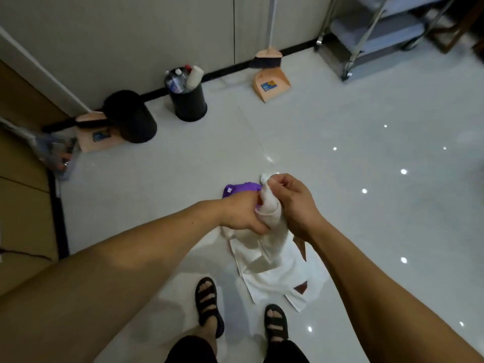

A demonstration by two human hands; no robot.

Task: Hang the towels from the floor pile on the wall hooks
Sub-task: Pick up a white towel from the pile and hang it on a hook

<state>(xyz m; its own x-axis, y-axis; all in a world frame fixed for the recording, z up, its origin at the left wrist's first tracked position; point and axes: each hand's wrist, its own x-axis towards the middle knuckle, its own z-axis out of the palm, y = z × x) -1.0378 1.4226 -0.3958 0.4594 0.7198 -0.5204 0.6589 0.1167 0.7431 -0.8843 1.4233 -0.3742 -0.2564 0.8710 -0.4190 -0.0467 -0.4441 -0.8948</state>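
Head view, looking down past my two bare forearms at a glossy pale tiled floor (366, 205). My left hand (242, 214) and right hand (293, 203) meet in the middle of the picture. Both have their fingers curled round the bunched top of a white towel (272, 258): the right pinches its upper end and the left grips just below. The rest of the white towel hangs in loose folds toward my sandalled feet (208, 302); I cannot tell whether its lower edge touches the tiles. Just behind my hands a purple towel (242, 188) lies crumpled on the floor, partly hidden by my left hand. Along the wall, well apart from me, stand a black bin (187, 100) stuffed with bottles, a dustpan (271, 86) and a broom (265, 58). No wall hooks are in view. I judge the task to be at an early stage. One towel is lifted but not hung, the purple one waits on the floor, and reaching the hooks is yet to come.
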